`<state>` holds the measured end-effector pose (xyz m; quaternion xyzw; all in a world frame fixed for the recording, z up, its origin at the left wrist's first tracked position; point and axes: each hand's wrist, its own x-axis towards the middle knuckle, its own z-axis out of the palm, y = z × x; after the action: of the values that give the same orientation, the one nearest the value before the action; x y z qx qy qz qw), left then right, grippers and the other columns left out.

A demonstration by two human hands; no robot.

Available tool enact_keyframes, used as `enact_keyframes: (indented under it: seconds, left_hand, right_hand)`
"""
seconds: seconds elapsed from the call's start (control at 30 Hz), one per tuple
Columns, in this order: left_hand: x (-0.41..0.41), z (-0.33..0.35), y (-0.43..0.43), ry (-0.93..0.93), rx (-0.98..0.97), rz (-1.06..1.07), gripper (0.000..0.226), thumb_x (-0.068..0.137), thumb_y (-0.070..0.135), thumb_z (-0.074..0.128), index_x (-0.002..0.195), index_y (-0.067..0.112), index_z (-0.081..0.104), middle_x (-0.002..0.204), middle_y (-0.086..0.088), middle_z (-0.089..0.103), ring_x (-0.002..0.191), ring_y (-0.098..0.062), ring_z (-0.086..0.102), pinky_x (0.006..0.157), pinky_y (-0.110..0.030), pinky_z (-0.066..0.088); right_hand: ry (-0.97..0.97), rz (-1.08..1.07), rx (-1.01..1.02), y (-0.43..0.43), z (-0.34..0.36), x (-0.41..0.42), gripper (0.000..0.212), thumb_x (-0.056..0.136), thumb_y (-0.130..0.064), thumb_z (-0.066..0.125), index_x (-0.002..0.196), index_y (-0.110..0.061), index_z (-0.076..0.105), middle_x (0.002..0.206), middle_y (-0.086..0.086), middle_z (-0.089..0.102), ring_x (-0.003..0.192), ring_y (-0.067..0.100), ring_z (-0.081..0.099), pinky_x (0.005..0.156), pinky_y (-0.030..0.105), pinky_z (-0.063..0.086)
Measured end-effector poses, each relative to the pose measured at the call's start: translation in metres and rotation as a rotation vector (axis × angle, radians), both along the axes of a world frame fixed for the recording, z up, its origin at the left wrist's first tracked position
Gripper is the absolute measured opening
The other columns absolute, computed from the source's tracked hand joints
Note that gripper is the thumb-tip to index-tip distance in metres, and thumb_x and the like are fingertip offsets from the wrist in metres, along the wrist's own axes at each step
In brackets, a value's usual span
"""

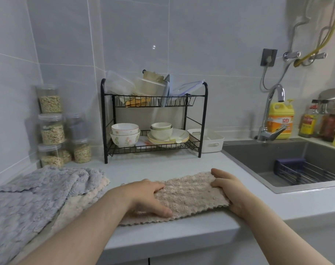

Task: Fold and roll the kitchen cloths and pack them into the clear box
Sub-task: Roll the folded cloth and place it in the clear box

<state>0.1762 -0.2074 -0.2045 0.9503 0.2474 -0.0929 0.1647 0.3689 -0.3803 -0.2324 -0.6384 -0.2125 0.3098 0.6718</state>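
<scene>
A beige fleecy cloth (185,196) lies folded into a long strip across the white counter (162,241), near its front edge. My left hand (146,197) lies on the strip's left part, fingers flat on the fabric. At the strip's right end my right hand (227,190) has its fingers curled over the short edge. To the left a grey cloth (31,197) lies rumpled on top of a cream cloth (80,203). No clear box shows among them; clear plastic containers (120,85) sit on the rack's top shelf.
A black wire rack (155,119) with bowls and plates stands at the back wall. Jars of grain (52,129) are stacked at its left, a white bin (208,140) at its right. The sink (288,161), tap, yellow detergent bottle (281,119) and sauce bottles fill the right side.
</scene>
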Motion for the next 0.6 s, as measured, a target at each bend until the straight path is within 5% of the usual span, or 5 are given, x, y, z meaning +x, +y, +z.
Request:
enact_keyframes:
  seconds: [0.13,0.3,0.4,0.5,0.6]
  left_hand:
    - [0.014,0.002,-0.002,0.142,0.006,0.013,0.124,0.054,0.081,0.068,0.152,0.036,0.008,0.159,0.002,0.017,0.143,-0.023,0.025,0.116,-0.041,0.025]
    - [0.026,0.006,-0.003,0.201,-0.03,0.037,0.125,0.058,0.074,0.072,0.154,0.031,0.004,0.161,0.004,0.014,0.145,-0.022,0.022,0.117,-0.039,0.022]
    - [0.037,0.008,-0.01,0.186,-0.04,0.029,0.125,0.057,0.074,0.073,0.153,0.029,0.007,0.161,0.004,0.017,0.144,-0.022,0.025,0.116,-0.04,0.025]
    - [0.039,0.005,-0.018,0.04,-0.032,-0.009,0.12,0.056,0.078,0.07,0.152,0.032,0.014,0.157,0.002,0.024,0.14,-0.023,0.032,0.113,-0.042,0.031]
    - [0.02,0.001,-0.017,-0.355,-0.092,0.021,0.093,0.067,0.078,0.059,0.145,0.034,0.031,0.142,0.003,0.04,0.121,-0.016,0.049,0.1,-0.037,0.042]
  right_hand:
    - [0.064,-0.002,0.052,0.001,0.0,0.002,0.059,0.087,0.015,0.045,0.139,-0.013,0.048,0.123,0.015,0.06,0.076,0.03,0.069,0.054,0.03,0.057]
    - [0.079,0.025,0.016,0.001,0.005,0.003,0.051,0.088,0.01,0.044,0.127,-0.021,0.055,0.093,0.026,0.067,0.054,0.028,0.064,0.051,0.031,0.056]
    - [0.098,-0.005,-0.026,0.0,0.012,0.01,0.053,0.087,0.009,0.04,0.128,-0.02,0.056,0.093,0.026,0.063,0.057,0.029,0.06,0.055,0.033,0.055]
    - [0.076,-0.068,-0.04,-0.005,0.024,0.017,0.058,0.086,0.009,0.039,0.133,-0.021,0.053,0.105,0.026,0.064,0.067,0.031,0.056,0.065,0.038,0.05]
    - [0.002,-0.08,-0.053,-0.01,0.045,0.018,0.058,0.087,0.008,0.039,0.133,-0.023,0.052,0.109,0.022,0.061,0.064,0.026,0.057,0.057,0.035,0.051]
